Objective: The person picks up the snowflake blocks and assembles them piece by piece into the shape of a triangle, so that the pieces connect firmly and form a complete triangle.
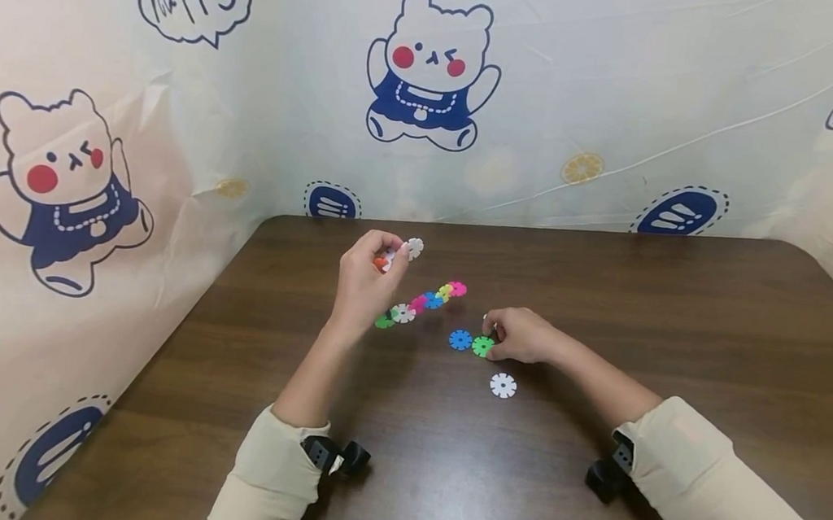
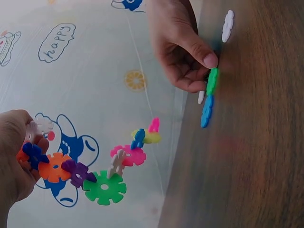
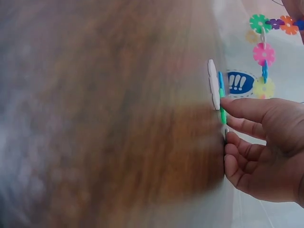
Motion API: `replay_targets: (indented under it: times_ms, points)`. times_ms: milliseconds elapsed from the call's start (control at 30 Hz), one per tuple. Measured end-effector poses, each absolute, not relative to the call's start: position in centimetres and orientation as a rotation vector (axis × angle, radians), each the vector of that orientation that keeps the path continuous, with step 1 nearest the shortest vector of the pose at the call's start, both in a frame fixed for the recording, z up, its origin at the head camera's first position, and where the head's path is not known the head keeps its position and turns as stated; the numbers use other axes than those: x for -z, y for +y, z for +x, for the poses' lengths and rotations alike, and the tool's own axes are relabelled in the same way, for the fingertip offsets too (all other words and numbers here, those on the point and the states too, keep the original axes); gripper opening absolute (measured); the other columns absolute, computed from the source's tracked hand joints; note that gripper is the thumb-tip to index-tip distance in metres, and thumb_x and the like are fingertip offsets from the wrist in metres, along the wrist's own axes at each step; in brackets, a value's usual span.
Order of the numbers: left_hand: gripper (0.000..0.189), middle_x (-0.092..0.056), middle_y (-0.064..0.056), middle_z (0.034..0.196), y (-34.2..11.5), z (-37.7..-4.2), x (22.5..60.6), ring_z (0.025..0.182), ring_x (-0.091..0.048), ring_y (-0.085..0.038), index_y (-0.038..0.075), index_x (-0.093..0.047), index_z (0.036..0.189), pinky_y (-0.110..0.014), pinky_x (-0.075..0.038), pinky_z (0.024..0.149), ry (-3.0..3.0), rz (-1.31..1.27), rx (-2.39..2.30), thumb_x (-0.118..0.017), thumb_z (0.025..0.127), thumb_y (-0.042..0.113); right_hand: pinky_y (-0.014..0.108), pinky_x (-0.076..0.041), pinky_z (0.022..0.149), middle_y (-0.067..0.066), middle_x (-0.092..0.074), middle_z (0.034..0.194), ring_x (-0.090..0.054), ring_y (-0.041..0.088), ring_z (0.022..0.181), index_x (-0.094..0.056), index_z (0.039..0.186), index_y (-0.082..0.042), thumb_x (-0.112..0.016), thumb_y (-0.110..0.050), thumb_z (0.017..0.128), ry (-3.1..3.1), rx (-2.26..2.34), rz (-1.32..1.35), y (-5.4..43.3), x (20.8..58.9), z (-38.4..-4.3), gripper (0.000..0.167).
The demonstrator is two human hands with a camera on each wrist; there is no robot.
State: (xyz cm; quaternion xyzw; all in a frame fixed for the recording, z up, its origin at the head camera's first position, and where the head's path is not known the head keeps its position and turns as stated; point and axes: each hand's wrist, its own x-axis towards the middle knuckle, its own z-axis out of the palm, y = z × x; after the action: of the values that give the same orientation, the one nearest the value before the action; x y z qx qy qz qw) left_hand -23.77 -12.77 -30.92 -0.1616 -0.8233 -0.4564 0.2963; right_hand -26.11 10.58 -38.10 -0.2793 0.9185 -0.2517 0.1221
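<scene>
Head view: one chain of notched plastic discs (image 1: 419, 304), interlocked, in green, white, pink, blue, yellow, purple and orange; position, raised at left over the far half of the surface (image 1: 675, 337), its free pink end pointing right. Left hand (image 1: 367, 285), one, fingers curled, pinching the chain near its white end. Right hand (image 1: 525, 336), one, narrow, thumb and finger pinching the edge of a loose green disc (image 1: 479, 346), right of the chain. Blue disc (image 1: 457, 343), one, flat, just left of the green one. White disc (image 1: 497, 387), one, flat, nearer and slightly right. A further white piece (image 2: 201, 97), mostly hidden beyond the right hand. Two pale sleeves (image 1: 269, 469), each with a black wrist camera (image 1: 320, 452). Backdrop (image 1: 587, 53), pale sheeting behind the surface, printed with bears in blue and the word "happy".
</scene>
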Motion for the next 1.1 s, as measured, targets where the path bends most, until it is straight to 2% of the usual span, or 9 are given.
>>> replay_targets:
  times_ms: [200, 400, 467, 733, 867, 967, 1100]
  points:
    - [0.009, -0.059, -0.01, 0.085, -12.4, -23.8, 31.2, 0.072, -0.053, -0.018, -0.002, -0.061, 0.088, -0.022, -0.047, 0.058, -2.204, -0.457, 1.222, -0.062, 0.086, 0.007, 0.029, -0.039, 0.063, 0.0, -0.052, 0.072, -0.048, 0.016, 0.069, -0.057, 0.083, -0.009, -0.074, -0.005, 0.071, 2.693, 0.775, -0.803, 10.5, 38.0, -25.8, 0.021]
    - [0.008, -0.059, -0.01, 0.083, -12.1, -23.8, 31.2, 0.071, -0.052, -0.017, -0.002, -0.061, 0.087, -0.022, -0.047, 0.057, -2.185, -0.478, 1.209, -0.063, 0.086, 0.006, 0.029, -0.039, 0.061, 0.001, -0.052, 0.075, -0.048, 0.016, 0.069, -0.059, 0.1, -0.006, -0.075, -0.011, 0.073, 2.68, 0.73, -0.805, 10.0, 37.7, -25.7, 0.032]
    - [0.008, -0.059, -0.009, 0.083, -12.1, -23.8, 31.2, 0.071, -0.052, -0.017, -0.002, -0.061, 0.087, -0.022, -0.046, 0.057, -2.179, -0.484, 1.209, -0.063, 0.086, 0.006, 0.029, -0.039, 0.06, 0.001, -0.052, 0.075, -0.048, 0.016, 0.069, -0.06, 0.101, -0.006, -0.076, -0.014, 0.073, 2.683, 0.708, -0.816, 9.9, 37.6, -25.7, 0.033]
    - [0.009, -0.06, -0.009, 0.085, -11.9, -23.8, 31.2, 0.073, -0.053, -0.017, -0.001, -0.061, 0.088, -0.023, -0.049, 0.06, -2.209, -0.468, 1.232, -0.063, 0.087, 0.007, 0.03, -0.04, 0.062, 0.001, -0.052, 0.075, -0.048, 0.017, 0.07, -0.058, 0.09, -0.007, -0.077, -0.009, 0.072, 2.702, 0.75, -0.816, 9.9, 37.8, -25.7, 0.026]
    - [0.009, -0.06, -0.009, 0.085, -11.7, -23.7, 31.1, 0.073, -0.053, -0.017, -0.002, -0.061, 0.088, -0.023, -0.049, 0.059, -2.208, -0.487, 1.239, -0.063, 0.086, 0.007, 0.029, -0.042, 0.06, 0.001, -0.053, 0.072, -0.049, 0.016, 0.067, -0.056, 0.085, -0.007, -0.069, 0.002, 0.074, 2.761, 0.878, -0.778, 10.3, 37.5, -25.6, 0.019]
    - [0.009, -0.059, -0.009, 0.085, -11.5, -23.7, 31.1, 0.072, -0.053, -0.017, -0.002, -0.061, 0.088, -0.024, -0.049, 0.059, -2.202, -0.516, 1.246, -0.063, 0.087, 0.007, 0.029, -0.044, 0.061, 0.003, -0.056, 0.072, -0.051, 0.018, 0.067, -0.059, 0.084, -0.004, -0.064, 0.005, 0.078, 2.832, 1.034, -0.734, 10.6, 37.0, -25.5, 0.013]
    - [0.008, -0.059, -0.009, 0.086, -11.3, -23.5, 31.0, 0.073, -0.054, -0.017, -0.001, -0.061, 0.088, -0.024, -0.05, 0.06, -2.203, -0.542, 1.256, -0.063, 0.086, 0.006, 0.031, -0.046, 0.064, 0.007, -0.06, 0.078, -0.055, 0.021, 0.073, -0.06, 0.089, -0.002, -0.065, 0.001, 0.082, 2.873, 1.272, -0.626, 11.1, 35.9, -25.3, 0.009]
